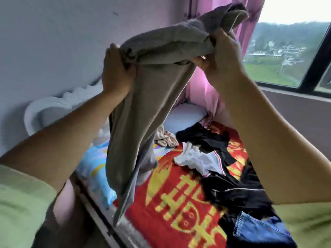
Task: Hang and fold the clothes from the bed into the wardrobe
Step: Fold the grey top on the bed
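Clothes: 1 grey garment (154, 97) gripped by 2 hands.

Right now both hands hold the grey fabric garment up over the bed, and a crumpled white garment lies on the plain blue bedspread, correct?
Not quite. In the head view the crumpled white garment lies on a red bedspread with yellow characters; the rest holds.

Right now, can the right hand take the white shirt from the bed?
Probably not yet. The right hand grips the grey garment held up with the left hand. The white shirt lies uncovered on the bed below.
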The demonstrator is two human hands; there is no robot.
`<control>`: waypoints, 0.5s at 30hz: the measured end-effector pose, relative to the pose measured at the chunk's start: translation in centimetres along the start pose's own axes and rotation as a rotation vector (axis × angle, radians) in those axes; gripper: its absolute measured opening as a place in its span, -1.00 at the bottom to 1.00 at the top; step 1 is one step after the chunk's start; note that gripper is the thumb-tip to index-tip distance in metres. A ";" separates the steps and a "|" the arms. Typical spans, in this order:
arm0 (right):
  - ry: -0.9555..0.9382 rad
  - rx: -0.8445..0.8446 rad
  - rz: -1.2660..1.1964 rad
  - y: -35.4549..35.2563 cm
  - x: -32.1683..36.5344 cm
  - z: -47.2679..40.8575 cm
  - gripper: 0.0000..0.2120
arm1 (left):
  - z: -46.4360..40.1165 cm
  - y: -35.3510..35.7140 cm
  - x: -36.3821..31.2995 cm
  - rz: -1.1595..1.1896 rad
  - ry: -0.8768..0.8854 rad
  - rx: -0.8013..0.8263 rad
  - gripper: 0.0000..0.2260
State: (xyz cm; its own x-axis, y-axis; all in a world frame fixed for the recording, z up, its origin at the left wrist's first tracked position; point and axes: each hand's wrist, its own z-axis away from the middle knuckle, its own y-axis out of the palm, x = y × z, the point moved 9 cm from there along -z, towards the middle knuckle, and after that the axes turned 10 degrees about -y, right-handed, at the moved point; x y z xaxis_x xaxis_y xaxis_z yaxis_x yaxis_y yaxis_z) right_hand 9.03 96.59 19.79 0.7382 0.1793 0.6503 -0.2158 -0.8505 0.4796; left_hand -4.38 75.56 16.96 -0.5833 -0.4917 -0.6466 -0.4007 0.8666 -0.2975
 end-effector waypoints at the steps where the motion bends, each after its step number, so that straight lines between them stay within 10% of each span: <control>1: -0.034 -0.019 -0.010 -1.4 1.0 -0.2 -0.77 | 0.4 0.4 -1.0 -0.020 0.051 -0.012 -0.52; 10: 0.183 -0.481 0.291 -24.8 -2.0 12.6 -0.79 | 21.8 16.4 2.5 -0.196 0.210 0.409 -0.66; 15: 0.583 -0.734 0.678 -40.5 -6.2 30.7 -0.76 | 44.1 24.5 9.6 -0.351 0.032 1.086 -0.68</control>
State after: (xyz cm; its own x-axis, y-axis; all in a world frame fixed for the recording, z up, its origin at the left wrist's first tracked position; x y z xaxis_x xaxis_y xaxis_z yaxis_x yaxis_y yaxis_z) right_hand 32.80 114.75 -21.73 -0.0366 0.1591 0.9866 -0.9151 -0.4021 0.0309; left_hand 11.36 95.82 -27.54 -0.5836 -0.7100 -0.3941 0.2686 0.2892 -0.9188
